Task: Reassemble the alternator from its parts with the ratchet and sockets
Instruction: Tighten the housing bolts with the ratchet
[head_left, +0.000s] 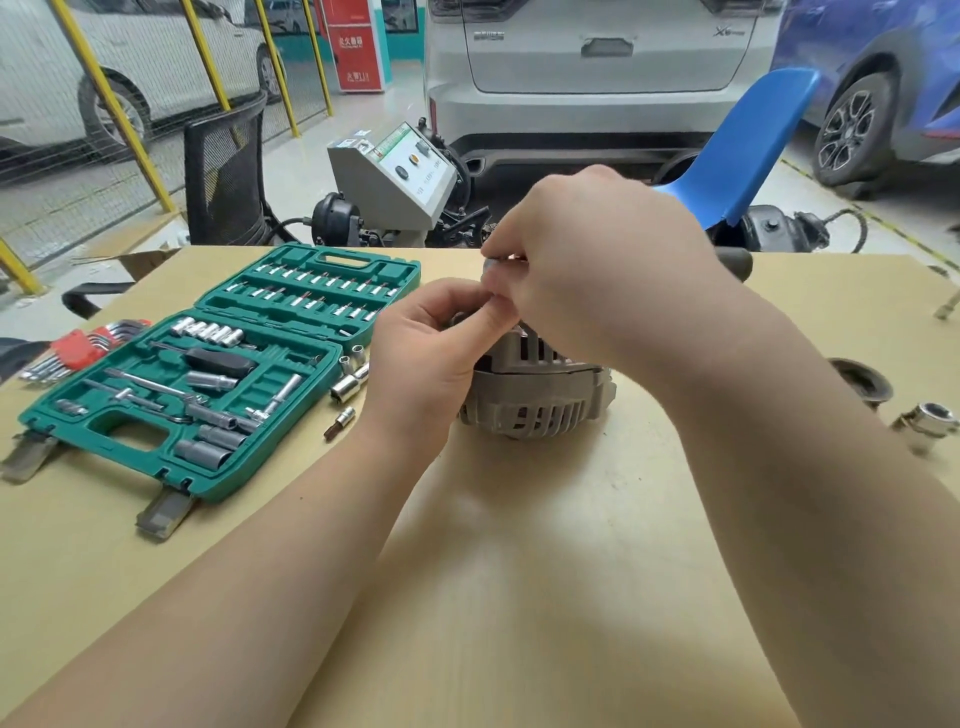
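Note:
The grey finned alternator (535, 400) stands on the wooden table (545, 571) at its middle. Both hands are over its top. My right hand (602, 260) pinches a small grey metal part (491, 267) with its fingertips, just above the housing. My left hand (431, 353) rests against the alternator's left side, thumb and fingers closed around its upper edge. What sits on top of the alternator is hidden by the hands. A black ratchet handle (735, 262) pokes out behind my right wrist.
An open green socket case (218, 374) lies at the left, with loose sockets (350, 382) beside it and hex keys (78, 351) further left. A dark pulley (860, 382) and a chrome socket (930, 421) sit at the right. A blue chair (748, 145) stands behind.

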